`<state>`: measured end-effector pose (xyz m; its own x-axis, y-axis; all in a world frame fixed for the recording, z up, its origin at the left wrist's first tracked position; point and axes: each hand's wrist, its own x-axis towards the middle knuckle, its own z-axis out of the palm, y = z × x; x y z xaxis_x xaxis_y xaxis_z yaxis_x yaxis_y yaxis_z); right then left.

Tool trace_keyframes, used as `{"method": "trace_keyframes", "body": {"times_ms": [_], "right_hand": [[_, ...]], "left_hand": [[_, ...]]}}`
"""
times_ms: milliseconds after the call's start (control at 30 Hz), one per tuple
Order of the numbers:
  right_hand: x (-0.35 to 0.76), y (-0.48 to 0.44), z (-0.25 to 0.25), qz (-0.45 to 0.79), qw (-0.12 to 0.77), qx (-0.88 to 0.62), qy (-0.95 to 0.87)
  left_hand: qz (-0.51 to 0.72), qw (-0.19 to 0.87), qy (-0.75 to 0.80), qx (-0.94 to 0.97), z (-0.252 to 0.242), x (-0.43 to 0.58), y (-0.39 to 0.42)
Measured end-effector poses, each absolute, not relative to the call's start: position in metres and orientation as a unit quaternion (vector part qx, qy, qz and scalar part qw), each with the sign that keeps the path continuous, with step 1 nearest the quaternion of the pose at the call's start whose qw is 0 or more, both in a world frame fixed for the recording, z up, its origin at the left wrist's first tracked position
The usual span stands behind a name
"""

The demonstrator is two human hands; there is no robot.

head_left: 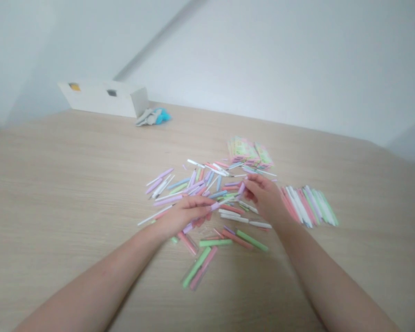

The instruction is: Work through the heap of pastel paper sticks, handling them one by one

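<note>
A loose heap of pastel pens, pink, green, purple, blue and white, lies scattered mid-table. My left hand rests on the heap with its fingers closed around several pens, a purple one sticking out to the right. My right hand is just to its right, fingers pinched on the tip of a purple pen at the heap's edge. A tidy row of pens lies side by side to the right of my right hand.
A stack of printed green and pink packets sits behind the heap. At the far left a white box stands against the wall, with a grey and blue cloth beside it. The wooden table spreads wide around.
</note>
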<state>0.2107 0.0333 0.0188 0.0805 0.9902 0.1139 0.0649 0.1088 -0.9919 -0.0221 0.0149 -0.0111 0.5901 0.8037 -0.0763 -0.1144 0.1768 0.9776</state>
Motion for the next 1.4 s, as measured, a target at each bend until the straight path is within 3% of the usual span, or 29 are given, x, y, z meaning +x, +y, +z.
{"method": "trace_keyframes", "body": {"times_ms": [167, 467, 1133, 1400], "right_hand": [[0.221, -0.003, 0.012, 0.498, 0.637, -0.427, -0.406], [0.228, -0.019, 0.009, 0.488, 0.672, -0.382, -0.406], [0.216, -0.032, 0.013, 0.393, 0.573, -0.453, -0.558], [0.206, -0.036, 0.009, 0.410, 0.528, -0.470, -0.577]], "left_hand": [[0.329, 0.695, 0.305, 0.562, -0.016, -0.024, 0.015], [0.308, 0.682, 0.310, 0.587, -0.015, -0.026, 0.013], [0.281, 0.645, 0.299, 0.644, -0.001, -0.023, 0.007], [0.274, 0.655, 0.281, 0.646, 0.002, -0.021, 0.003]]}}
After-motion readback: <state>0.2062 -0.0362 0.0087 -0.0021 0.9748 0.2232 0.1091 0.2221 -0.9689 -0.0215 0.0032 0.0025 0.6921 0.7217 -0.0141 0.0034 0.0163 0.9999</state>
